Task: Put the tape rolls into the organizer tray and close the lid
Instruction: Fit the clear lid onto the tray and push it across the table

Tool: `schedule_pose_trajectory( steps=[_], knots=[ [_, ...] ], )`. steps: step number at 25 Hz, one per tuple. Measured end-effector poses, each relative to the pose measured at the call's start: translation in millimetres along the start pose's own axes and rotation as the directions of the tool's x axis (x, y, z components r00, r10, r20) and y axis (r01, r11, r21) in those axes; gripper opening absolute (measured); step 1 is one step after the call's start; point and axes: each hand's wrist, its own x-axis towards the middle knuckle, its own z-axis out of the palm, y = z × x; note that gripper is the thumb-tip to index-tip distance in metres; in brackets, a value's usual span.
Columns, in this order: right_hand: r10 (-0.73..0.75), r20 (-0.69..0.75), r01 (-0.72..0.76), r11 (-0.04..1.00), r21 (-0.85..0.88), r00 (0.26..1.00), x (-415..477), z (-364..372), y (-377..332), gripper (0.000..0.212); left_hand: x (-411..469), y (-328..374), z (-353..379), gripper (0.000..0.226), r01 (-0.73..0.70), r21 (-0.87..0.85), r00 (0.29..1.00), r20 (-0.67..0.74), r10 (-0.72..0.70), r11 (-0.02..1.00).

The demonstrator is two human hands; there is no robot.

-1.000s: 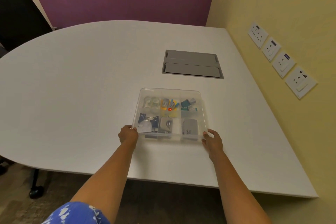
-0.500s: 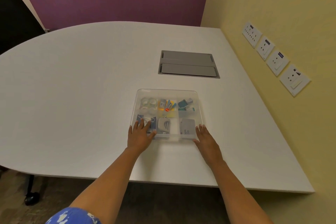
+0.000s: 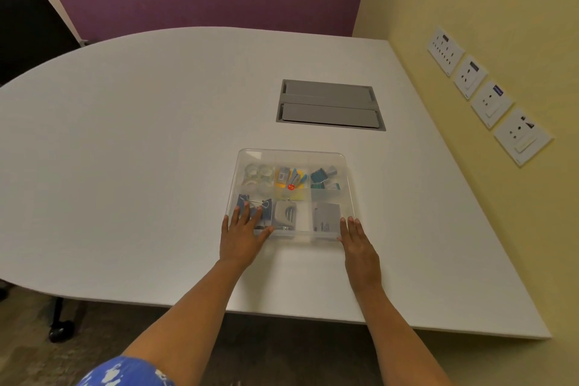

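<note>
A clear plastic organizer tray (image 3: 350, 178) sits on the white table with its clear lid lying flat over it. Through the lid I see several clear tape rolls (image 3: 258, 177) in the far left compartment. My left hand (image 3: 242, 233) lies flat on the lid's near left corner, fingers spread. At the near right corner my right hand (image 3: 357, 240) also rests flat, fingertips on the lid's edge. Neither hand holds anything.
Other compartments hold binder clips (image 3: 255, 208), a small white tool (image 3: 285, 213), a grey box (image 3: 327, 218) and coloured stationery (image 3: 291, 178). A grey cable hatch (image 3: 329, 105) is set into the table behind the tray. A yellow wall with sockets (image 3: 488, 97) runs along the right.
Both hands moved from gripping the tray's near corners to lying flat on top of the lid. The view has shifted slightly.
</note>
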Motion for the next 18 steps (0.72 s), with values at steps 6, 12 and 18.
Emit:
schedule_pose_trajectory(
  steps=[6, 12, 18],
  knots=[
    [0.037, 0.051, -0.039, 0.998, 0.043, 0.998, -3.8, -5.3, -5.6, 0.072, -3.1, 3.4, -1.3, 0.062, 0.018, 0.036, 1.000, 0.017, -0.018, 0.999],
    [0.123, 0.086, -0.127, 0.991, 0.034, 0.989, 6.6, -15.3, -10.3, 0.083, 3.0, 6.6, -12.0, 0.059, 0.001, 0.030, 1.000, 0.030, -0.002, 1.000],
    [0.131, 0.179, -0.171, 0.959, 0.226, 0.975, 54.0, -25.9, -23.1, 0.055, 24.0, 10.4, -26.1, 0.059, -0.026, 0.054, 0.999, 0.034, 0.025, 0.998]
  ],
)
